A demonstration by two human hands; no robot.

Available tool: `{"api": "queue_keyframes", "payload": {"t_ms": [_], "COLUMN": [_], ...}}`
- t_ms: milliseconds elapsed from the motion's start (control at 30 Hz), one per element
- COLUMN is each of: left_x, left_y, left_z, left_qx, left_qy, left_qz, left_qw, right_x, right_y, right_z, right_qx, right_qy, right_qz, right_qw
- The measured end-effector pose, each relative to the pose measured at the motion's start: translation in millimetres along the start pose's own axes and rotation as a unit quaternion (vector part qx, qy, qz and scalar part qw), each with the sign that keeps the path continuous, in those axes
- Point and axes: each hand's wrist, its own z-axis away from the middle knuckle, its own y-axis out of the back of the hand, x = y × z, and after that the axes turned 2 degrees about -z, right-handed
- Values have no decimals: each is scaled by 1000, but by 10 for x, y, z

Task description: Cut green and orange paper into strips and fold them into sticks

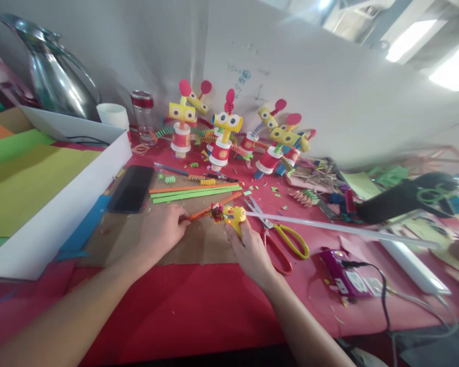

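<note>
Between the fingers of my left hand (166, 224) is the end of an orange paper strip (201, 212). My right hand (250, 247) is closed around a yellow hot glue gun (235, 218), its dark, smudged nozzle over the strip. A long translucent glue stick (329, 227) juts out of the gun's back to the right. Whether the nozzle touches the paper cannot be made out. Both hands are over a brown cardboard sheet (210, 244). Green paper strips (195, 194) lie just beyond them. Beside my right hand rest open scissors (292, 239) with red and yellow handles.
Several paper-cup figures (220, 148) stand at the back by the wall. A phone (132, 188) and a white box (99, 173) of coloured paper are left, with a steel jug (57, 71) behind. A purple device (346, 275) with cables and a power strip (416, 267) lie right.
</note>
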Motion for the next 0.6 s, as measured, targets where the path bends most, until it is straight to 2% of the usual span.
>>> {"api": "queue_keyframes", "payload": {"t_ms": [100,267,367,467,600], "left_x": [0,-35,-52,-58,-65], "left_y": [4,-20,-33,-40,-58], "left_z": [-1,-26,-41,-50,-54], "left_qx": [-2,-5,-9,-7,4], "left_qy": [0,-15,-12,-11,-20], "left_qz": [-1,-4,1,6,10], "left_qw": [1000,1000,1000,1000,1000], "right_x": [-6,-77,-36,122,556], "right_y": [0,-40,-1,152,567], "right_z": [10,39,-18,-114,-291], "right_qx": [14,-25,14,61,108], "right_qy": [8,43,9,-44,-110], "right_qz": [26,-13,-6,-40,-64], "right_qw": [1000,999,1000,996,986]}}
